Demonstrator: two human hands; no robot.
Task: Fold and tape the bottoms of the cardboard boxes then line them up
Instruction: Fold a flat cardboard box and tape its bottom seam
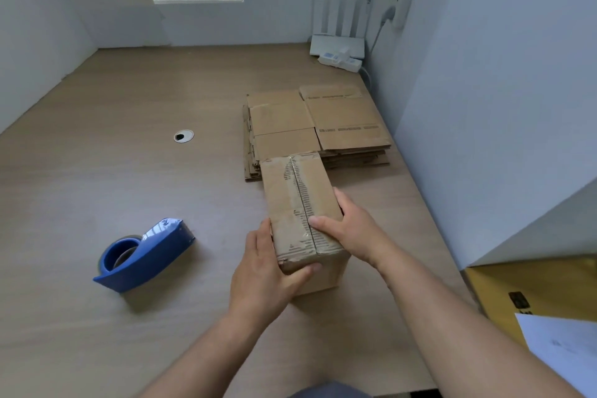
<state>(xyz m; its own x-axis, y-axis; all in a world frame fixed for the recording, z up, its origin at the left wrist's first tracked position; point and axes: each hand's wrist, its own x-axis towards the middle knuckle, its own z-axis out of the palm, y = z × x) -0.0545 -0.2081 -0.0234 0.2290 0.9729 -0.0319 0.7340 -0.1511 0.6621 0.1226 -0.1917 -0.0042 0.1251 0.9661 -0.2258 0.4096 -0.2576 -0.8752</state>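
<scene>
The left grip [261, 271] was wrapped round the near left corner of the cardboard box [300, 203], thumb curled over the near top edge and fingers lying along the left side. The right grip [352, 229] held the right side of the same box, its thumb pressed flat on top just beside the centre seam and its fingers down the right face. Both were closed on the box.

The box stood on the counter [97, 171], right of centre and near the person. It was long and rectangular, of brown corrugated card, scuffed and torn in patches. Its folded flaps faced up, and a strip of clear tape ran along the seam. Whether its far end touched the pile behind could not be told.

That pile was flat cardboard boxes [316, 126], unfolded and stacked several deep, brown with dark printed lines.

To the left, well apart from the box, lay a blue plastic tape dispenser [145, 255] with a roll inside.

The counter was pale wood-grain laminate, smooth, with a round cable hole [183, 136] at its middle. Plain grey-white walls enclosed it on three sides. In the far right corner sat a white router [337, 45] with upright antennas and a white power strip [339, 60]. At the near right edge were a yellow object [533, 284] and a white sheet [565, 349].
</scene>
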